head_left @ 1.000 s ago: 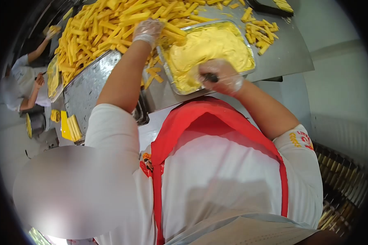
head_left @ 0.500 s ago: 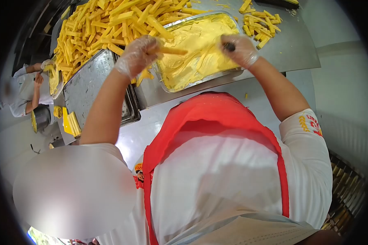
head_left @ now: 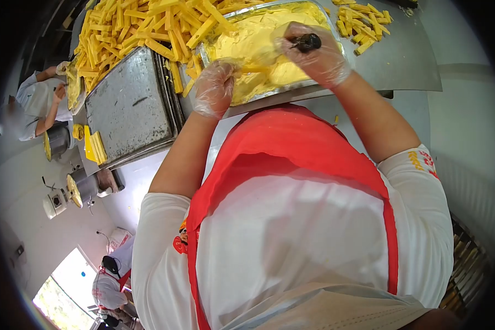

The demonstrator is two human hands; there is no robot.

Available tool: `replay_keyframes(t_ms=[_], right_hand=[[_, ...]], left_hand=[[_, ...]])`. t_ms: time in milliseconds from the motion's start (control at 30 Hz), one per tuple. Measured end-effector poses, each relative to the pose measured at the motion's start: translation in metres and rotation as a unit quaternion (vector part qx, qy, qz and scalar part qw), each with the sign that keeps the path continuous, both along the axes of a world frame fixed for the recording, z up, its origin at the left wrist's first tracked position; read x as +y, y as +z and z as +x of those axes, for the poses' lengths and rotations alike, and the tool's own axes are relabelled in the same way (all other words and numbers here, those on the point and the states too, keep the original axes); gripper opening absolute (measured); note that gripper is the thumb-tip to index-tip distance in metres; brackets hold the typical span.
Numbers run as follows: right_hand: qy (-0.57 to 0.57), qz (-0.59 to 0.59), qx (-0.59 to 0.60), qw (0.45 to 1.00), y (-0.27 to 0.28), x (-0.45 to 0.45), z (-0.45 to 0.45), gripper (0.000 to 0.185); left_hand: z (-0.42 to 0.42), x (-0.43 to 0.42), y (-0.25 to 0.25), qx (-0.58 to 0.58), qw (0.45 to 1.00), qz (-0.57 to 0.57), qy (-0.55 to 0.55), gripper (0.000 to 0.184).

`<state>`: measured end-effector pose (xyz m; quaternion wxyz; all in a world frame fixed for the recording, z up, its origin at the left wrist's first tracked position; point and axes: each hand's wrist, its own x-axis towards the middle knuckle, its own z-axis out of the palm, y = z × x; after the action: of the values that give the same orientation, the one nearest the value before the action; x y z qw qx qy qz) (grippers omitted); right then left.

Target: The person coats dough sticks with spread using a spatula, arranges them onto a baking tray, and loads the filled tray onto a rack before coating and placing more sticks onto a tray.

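My left hand, in a clear plastic glove, is closed round one end of a yellow stick, which looks like cut cake or bread. The stick points right, over the thick yellow cream in a foil-coloured metal tray. My right hand, also gloved, grips a tool by its black handle. Its working end is blurred over the cream near the stick's tip, so I cannot tell its kind. Beyond my left hand rises a big pile of yellow sticks.
Stacked, worn baking trays lie at the left. More short yellow pieces lie on the steel table at the right. A co-worker stands at the far left near metal pots; another person is at the lower left.
My left hand has moved right and towards my body with the stick. My right hand has shifted slightly left and turned, showing more of the black handle. The view has shifted a little.
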<state>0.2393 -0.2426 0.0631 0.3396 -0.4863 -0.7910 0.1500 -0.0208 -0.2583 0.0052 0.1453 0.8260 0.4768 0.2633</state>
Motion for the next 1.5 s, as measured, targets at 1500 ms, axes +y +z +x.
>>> replay_keyframes(t_ms=[1500], right_hand=[[-0.105,-0.127,0.086,0.983,-0.076,0.013,-0.006,0.020]], left_hand=[[-0.382,-0.069,0.006,0.124,0.853,0.226,0.454,0.020]])
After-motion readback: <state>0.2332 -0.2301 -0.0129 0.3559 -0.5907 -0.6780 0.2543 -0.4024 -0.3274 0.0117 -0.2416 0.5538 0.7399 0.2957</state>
